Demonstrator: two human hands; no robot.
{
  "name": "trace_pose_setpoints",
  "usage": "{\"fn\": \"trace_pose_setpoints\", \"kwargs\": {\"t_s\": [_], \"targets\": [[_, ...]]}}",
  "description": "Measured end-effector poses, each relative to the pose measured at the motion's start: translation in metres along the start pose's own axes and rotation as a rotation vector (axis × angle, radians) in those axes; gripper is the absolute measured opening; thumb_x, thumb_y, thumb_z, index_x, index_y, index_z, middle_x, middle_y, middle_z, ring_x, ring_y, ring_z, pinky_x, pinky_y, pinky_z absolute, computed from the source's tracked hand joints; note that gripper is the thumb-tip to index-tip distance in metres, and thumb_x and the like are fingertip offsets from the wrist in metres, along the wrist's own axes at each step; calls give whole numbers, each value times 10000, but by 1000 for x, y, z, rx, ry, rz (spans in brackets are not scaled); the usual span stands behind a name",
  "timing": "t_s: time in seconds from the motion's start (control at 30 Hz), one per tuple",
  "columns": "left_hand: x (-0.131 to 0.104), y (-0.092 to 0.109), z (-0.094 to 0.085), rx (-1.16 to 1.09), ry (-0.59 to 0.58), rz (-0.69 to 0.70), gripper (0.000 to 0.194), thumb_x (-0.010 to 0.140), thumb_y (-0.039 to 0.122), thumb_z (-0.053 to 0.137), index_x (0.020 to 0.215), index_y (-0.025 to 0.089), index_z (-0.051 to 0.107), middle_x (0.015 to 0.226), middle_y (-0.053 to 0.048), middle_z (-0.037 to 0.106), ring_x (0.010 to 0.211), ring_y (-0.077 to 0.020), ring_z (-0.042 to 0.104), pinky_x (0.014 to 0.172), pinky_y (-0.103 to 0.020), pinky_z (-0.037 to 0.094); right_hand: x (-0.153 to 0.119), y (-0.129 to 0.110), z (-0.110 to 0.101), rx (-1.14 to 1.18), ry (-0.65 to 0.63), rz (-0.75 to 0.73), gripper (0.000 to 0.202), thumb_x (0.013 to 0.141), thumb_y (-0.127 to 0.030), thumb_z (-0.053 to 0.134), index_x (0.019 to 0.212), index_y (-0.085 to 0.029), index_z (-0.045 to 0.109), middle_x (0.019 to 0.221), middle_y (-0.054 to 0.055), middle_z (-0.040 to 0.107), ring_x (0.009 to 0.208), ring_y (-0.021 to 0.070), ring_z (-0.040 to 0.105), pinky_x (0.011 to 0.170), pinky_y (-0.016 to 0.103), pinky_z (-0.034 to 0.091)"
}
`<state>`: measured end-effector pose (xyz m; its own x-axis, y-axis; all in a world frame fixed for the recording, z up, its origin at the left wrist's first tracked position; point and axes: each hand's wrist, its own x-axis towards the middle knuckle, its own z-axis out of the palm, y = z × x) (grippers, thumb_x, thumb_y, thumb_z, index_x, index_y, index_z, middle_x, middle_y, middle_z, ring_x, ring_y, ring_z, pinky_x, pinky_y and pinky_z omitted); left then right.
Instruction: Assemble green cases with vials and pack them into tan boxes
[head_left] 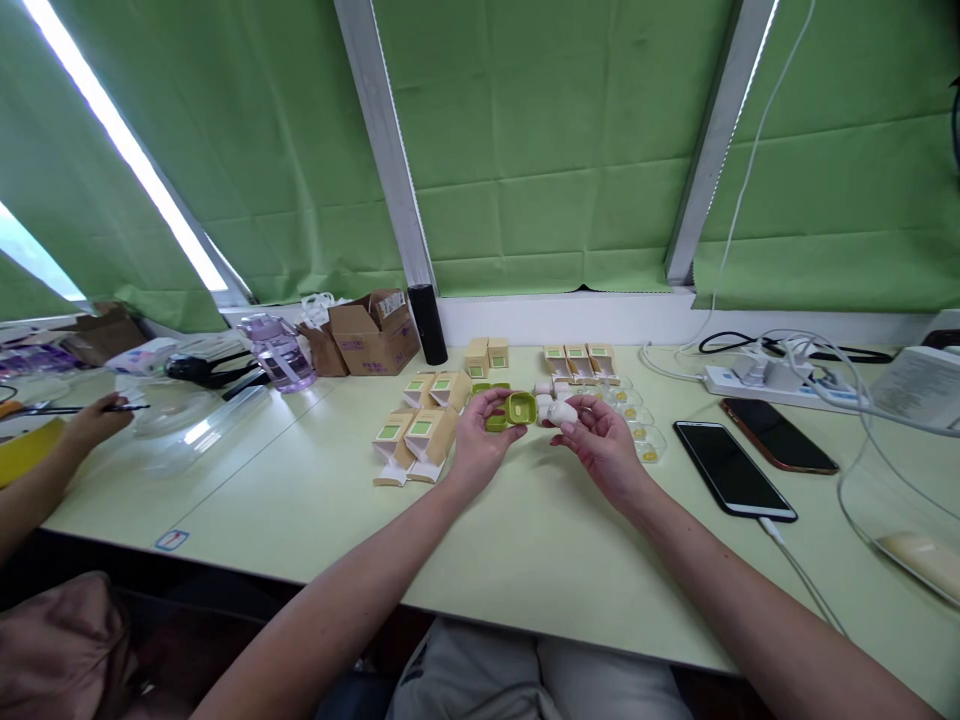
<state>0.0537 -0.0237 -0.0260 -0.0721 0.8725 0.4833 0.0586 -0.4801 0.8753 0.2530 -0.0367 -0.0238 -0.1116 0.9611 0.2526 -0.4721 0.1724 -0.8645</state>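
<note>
Hands (pixel 484 440) hold green container (pixel 520 420), white piece (pixel 562 413); carton labels (pixel 422 428) unreadable.

Near back edge of the table (pixel 300 490): purplish bottle (pixel 279 355), cardboard box (pixel 373 338), black cylinder (pixel 427 325) stand | same edge, more to right: white power strip (pixel 799 392) | between back and front edges: two phones (pixel 733 468) lie | behind: green curtains (pixel 555 150) hang

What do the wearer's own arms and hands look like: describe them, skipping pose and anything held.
The left hand and right hand are ungloved. The left forearm and right forearm are bare, with no sleeve, watch or bracelet showing. Whether a ring is worn is too small to tell.
</note>
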Motion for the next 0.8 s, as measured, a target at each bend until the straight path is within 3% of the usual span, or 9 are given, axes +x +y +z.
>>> {"fn": "trace_pose_setpoints", "kwargs": {"t_s": [0.17, 0.33, 0.53, 0.8], "targets": [[0, 0, -1, 30, -5, 9, 523, 685, 149, 864, 1169, 204, 671, 1237, -103, 718, 1188, -253, 687, 1051, -422, 528, -1, 2, 0, -48, -3, -29, 519, 670, -420, 950, 1033, -257, 617, 1046, 20, 700, 902, 245, 788, 738, 371, 651], [-1, 0, -1, 49, -4, 6, 527, 687, 141, 861, 1173, 206, 668, 1245, -103, 713, 1177, -251, 689, 1049, -423, 527, -1, 1, 1, -23, 8, -13, 519, 654, -409, 960, 1030, -253, 639, 1093, 21, 683, 935, 245, 783, 856, 442, 658], [-3, 3, 0, 108, 7, 13, 499, 690, 113, 849, 1152, 215, 689, 1234, -92, 699, 1150, -243, 680, 1040, -418, 526, 3, 2, 0, -78, 71, 8, 497, 648, -411, 945, 1056, -234, 722, 1030, 35, 730, 744, 154, 682, 597, 285, 545], [-5, 5, 0, 246, 45, 47, 496, 680, 72, 840, 1132, 251, 740, 1208, -77, 673, 1092, -242, 658, 996, -423, 541, 4, -1, -2, -69, 46, 54, 568, 655, -427, 929, 1158, -226, 758, 992, 63, 781, 731, 164, 654, 617, 311, 527]]}}
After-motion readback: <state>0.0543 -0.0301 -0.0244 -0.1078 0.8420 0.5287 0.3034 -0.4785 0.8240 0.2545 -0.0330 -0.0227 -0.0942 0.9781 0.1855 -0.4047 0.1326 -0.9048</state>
